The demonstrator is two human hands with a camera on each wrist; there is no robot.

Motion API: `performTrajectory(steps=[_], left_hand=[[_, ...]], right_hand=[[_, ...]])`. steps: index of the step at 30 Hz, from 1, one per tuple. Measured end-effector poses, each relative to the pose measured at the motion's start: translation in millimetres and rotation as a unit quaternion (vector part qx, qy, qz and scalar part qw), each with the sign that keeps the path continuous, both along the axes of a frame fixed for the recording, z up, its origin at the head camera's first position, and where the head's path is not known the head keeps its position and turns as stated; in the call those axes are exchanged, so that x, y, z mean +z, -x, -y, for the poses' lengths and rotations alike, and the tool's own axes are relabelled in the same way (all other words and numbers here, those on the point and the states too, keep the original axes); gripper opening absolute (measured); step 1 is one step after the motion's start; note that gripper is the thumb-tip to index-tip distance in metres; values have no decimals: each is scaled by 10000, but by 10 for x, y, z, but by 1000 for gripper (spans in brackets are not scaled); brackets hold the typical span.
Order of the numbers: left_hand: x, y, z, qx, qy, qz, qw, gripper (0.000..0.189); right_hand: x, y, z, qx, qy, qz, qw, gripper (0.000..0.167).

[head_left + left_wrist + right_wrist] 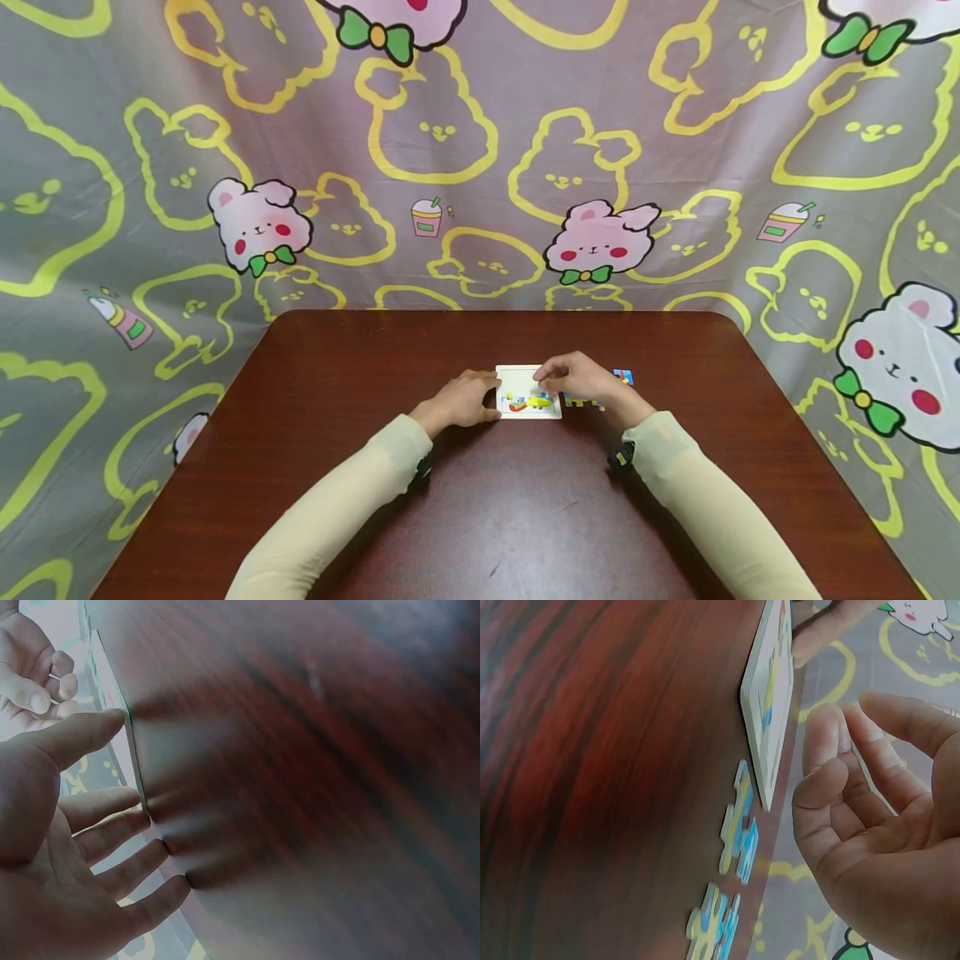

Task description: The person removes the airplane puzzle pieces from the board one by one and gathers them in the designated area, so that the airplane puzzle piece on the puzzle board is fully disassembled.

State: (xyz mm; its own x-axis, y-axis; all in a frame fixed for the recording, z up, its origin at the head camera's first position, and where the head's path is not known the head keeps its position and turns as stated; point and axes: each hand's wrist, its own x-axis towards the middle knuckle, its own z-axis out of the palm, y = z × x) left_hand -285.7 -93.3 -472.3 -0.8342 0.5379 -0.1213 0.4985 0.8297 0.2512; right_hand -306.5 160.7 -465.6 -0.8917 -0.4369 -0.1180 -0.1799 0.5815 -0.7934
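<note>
A white-rimmed puzzle board [517, 379] lies on the table, with colourful picture pieces [538, 403] along its near part. At its left edge is my left hand [467, 398], the thumb and a fingertip touching the rim. In the left wrist view the other fingertips of that hand [67, 847] rest on the tabletop. My right hand [577, 379] hovers over the board's right side. Its fingers are loosely bent, and the right wrist view shows nothing between the fingers [817, 742]. Several loose puzzle pieces [739, 825] lie right of the board, partly hidden by the right hand in the head view.
The dark wooden table [337, 358] has rounded far corners. Behind it and at both sides hangs a grey cloth [495, 92] with cartoon bears and rabbits.
</note>
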Motion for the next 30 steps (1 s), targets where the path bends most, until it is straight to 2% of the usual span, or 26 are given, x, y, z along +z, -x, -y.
performTrajectory(steps=[12,22,30], left_hand=[[14,-2,-4,10,-20,-8,10000,63],[1,7,0,19,-75,19,10000,66],[2,13,-3,19,-80,37,10000,66]], right_hand=[[-40,-17,196,125,89,29,9999,18],[-141,26,288,302,76,-103,9995,16],[-153,30,352,413,68,-150,9990,17]])
